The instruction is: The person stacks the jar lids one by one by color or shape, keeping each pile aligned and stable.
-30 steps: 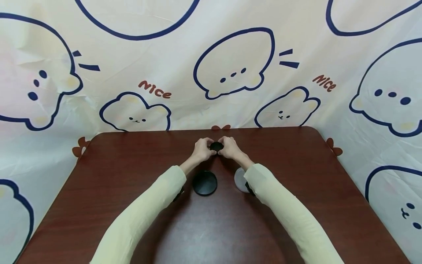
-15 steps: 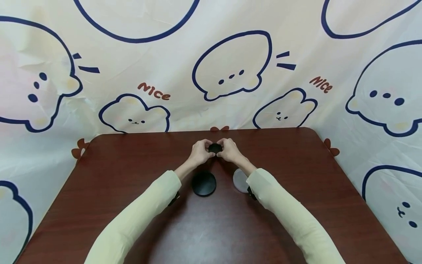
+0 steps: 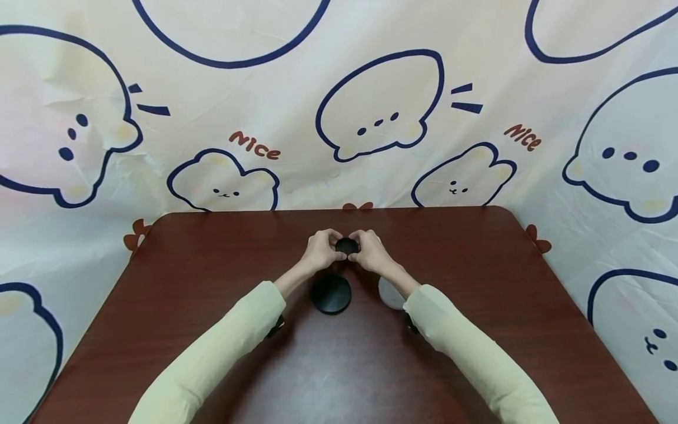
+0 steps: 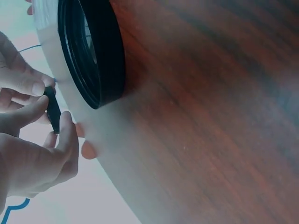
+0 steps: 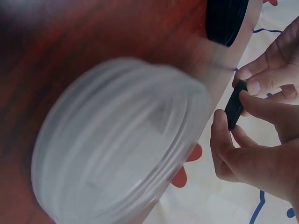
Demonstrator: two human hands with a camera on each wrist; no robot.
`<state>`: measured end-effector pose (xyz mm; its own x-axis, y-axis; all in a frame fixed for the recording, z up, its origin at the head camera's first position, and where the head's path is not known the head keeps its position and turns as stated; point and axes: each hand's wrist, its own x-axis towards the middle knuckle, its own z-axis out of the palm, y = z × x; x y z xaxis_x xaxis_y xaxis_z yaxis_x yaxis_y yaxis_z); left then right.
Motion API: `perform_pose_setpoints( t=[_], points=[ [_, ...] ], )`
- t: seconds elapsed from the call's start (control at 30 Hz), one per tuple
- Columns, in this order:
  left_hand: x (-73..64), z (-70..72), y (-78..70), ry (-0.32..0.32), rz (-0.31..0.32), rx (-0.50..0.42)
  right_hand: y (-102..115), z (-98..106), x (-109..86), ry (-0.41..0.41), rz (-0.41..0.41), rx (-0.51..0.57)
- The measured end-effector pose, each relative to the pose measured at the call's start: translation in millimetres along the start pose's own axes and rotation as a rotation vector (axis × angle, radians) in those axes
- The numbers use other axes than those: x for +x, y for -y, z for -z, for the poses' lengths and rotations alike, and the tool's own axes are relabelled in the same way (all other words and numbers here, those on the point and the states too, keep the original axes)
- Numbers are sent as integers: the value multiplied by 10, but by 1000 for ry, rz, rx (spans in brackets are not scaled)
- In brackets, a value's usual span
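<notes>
A small, thin black disc [image 3: 346,246] is held between both hands near the table's far edge. My left hand [image 3: 320,249] pinches its left side between thumb and fingers. On the other side my right hand [image 3: 371,251] pinches it in the same way. Both wrist views show the disc edge-on, tilted, with fingertips around its rim. Closer to me, a larger round black lid [image 3: 331,294] lies on the table; in the left wrist view its raised rim [image 4: 110,51] shows. Partly hidden behind my right wrist stands a translucent round plastic container [image 5: 117,149] with ridged sides.
The brown wooden table [image 3: 339,371] has rounded far corners. A cream cloth [image 3: 296,106] with blue cartoon outlines hangs behind it and along both sides. Pale sleeves [image 3: 212,347] cover both forearms, and a dark wrist device [image 3: 276,326] sits under the left cuff.
Both hands have drawn the small disc slightly towards me, and its flat face shows a little more. The cuffs have moved nearer and farther apart. The black lid and container lie still.
</notes>
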<state>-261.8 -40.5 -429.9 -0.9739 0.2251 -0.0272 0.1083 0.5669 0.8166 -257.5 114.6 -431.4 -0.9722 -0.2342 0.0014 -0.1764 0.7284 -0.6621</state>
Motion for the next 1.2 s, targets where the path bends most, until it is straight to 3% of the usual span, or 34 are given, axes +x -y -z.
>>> perform_pose_setpoints(
  t=[0.57, 0.77, 1.2],
  points=[
    [-397, 11, 17, -20, -59, 68, 136, -137, -351, -35, 38, 6],
    [-558, 56, 82, 0, -41, 83, 152, -208, -460, 4, 90, 51],
    [-756, 83, 142, 41, -56, 131, 203, -278, -628, 67, 140, 60]
  ],
)
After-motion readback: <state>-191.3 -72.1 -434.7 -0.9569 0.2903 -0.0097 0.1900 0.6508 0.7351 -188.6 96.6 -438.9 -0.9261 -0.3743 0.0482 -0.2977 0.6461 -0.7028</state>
